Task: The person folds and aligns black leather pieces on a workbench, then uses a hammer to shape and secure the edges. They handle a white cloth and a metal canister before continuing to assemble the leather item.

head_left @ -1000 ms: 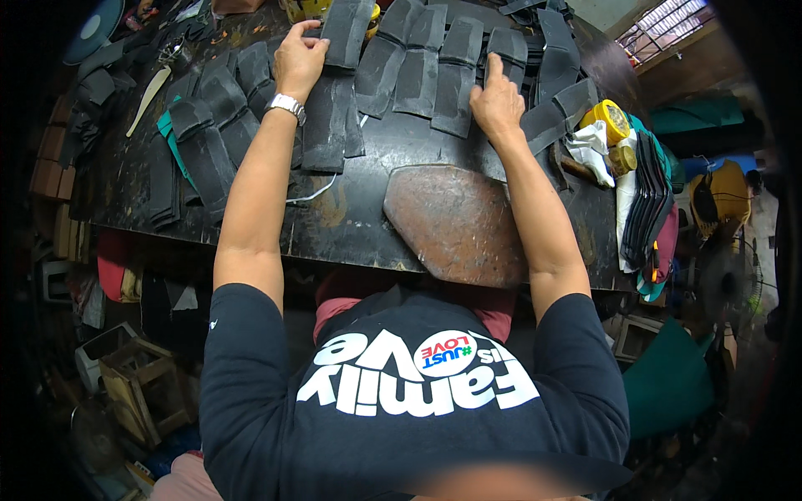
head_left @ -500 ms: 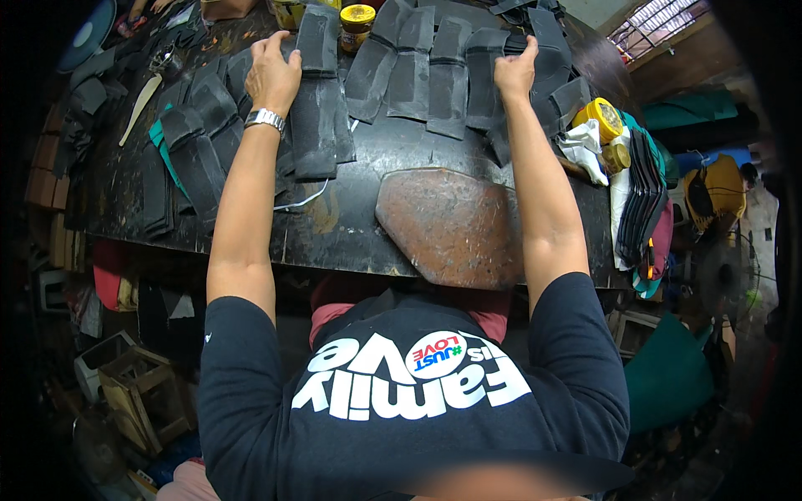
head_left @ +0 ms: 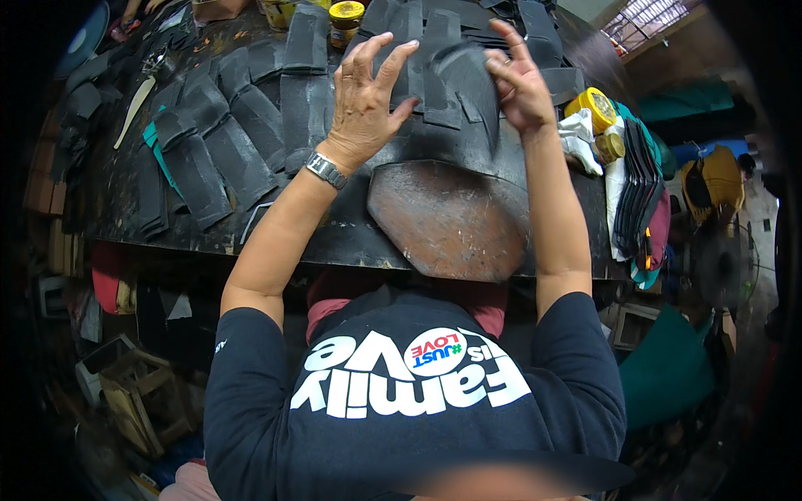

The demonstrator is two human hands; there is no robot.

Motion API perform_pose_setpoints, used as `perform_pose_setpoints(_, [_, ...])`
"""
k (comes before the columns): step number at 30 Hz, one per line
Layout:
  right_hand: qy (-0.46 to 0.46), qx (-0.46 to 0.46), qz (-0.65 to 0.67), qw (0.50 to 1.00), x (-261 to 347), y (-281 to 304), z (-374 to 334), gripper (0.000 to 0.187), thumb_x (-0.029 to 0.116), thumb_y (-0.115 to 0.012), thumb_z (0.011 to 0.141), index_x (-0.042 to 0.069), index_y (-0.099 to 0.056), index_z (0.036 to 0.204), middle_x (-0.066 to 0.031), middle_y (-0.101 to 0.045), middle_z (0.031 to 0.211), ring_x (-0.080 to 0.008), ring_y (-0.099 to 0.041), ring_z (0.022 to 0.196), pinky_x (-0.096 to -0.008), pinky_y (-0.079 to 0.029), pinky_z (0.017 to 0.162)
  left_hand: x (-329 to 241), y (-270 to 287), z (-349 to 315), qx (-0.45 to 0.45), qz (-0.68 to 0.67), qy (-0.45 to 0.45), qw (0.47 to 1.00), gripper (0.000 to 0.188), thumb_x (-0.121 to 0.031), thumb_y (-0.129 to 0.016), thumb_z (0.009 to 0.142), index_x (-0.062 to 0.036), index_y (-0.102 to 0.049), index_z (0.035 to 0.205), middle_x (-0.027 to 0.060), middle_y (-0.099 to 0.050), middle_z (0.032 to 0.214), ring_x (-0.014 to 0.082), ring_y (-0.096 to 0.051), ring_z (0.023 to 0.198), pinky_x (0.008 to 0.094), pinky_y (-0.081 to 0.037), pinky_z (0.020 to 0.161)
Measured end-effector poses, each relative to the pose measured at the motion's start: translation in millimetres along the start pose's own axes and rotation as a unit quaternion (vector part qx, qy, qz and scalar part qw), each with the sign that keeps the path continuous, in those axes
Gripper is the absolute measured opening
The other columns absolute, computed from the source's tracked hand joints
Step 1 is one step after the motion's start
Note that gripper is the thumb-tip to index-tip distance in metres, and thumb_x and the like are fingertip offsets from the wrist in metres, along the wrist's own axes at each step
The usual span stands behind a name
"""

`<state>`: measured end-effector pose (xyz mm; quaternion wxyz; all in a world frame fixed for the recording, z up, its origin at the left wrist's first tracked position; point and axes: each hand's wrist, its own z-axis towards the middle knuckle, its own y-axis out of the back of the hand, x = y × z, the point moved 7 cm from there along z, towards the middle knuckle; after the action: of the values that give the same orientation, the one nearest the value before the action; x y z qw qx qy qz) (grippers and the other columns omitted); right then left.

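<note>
My left hand (head_left: 365,104) is raised over the table with its fingers spread and nothing in it. Beneath and beyond it lie rows of overlapping flat black pieces (head_left: 305,92) with greyish, smeared-looking bands. On the right, my right hand (head_left: 525,88) has its fingers bent at the edge of a flat black piece (head_left: 469,90). That piece is tilted and blurred by motion; the fingers seem to pinch its upper right edge, though the exact grip is hard to see. A worn brown board (head_left: 447,221) with cut corners lies at the table's near edge, between my forearms.
A yellow-lidded jar (head_left: 346,18) stands at the back. On the right are a yellow tub (head_left: 595,108), a white cloth (head_left: 578,142) and stacked black strips (head_left: 639,188). A cream-coloured blade-shaped tool (head_left: 135,108) and more black pieces (head_left: 194,171) lie left. A wooden stool (head_left: 146,397) stands below.
My left hand has come rightward and nearer from the left row, fingers spreading. My right hand has come slightly nearer, and a black piece beside it has shifted and tilted.
</note>
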<state>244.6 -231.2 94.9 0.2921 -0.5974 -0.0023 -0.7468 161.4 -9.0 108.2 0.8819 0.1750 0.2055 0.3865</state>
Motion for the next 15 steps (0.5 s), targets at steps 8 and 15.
perform_pose_setpoints(8, [-0.238,0.053,0.002,0.97,-31,-48,-123,0.078,-0.002,-0.073,0.087,0.012,-0.038,0.156,0.0024,-0.059,0.096,-0.0043,-0.057,0.089,-0.0183,-0.048,0.082,-63,26,-26,0.141,-0.11,-0.176,0.968,0.047,-0.009,-0.066,0.083,-0.0215,-0.07,0.128,0.0014,-0.066,0.107,0.0217,-0.062,0.099,0.0363,-0.049,0.09])
perform_pose_setpoints(15, [-0.192,0.008,-0.301,0.934,1,22,-133,0.072,0.02,-0.078,0.09,0.012,-0.042,0.152,-0.0036,-0.067,0.092,-0.0104,-0.062,0.076,-0.028,-0.052,0.068,-113,5,-111,0.445,-0.076,-0.134,0.882,0.052,-0.014,-0.067,0.084,-0.0168,-0.063,0.136,0.0076,-0.06,0.122,0.0237,-0.055,0.109,0.0374,-0.041,0.093])
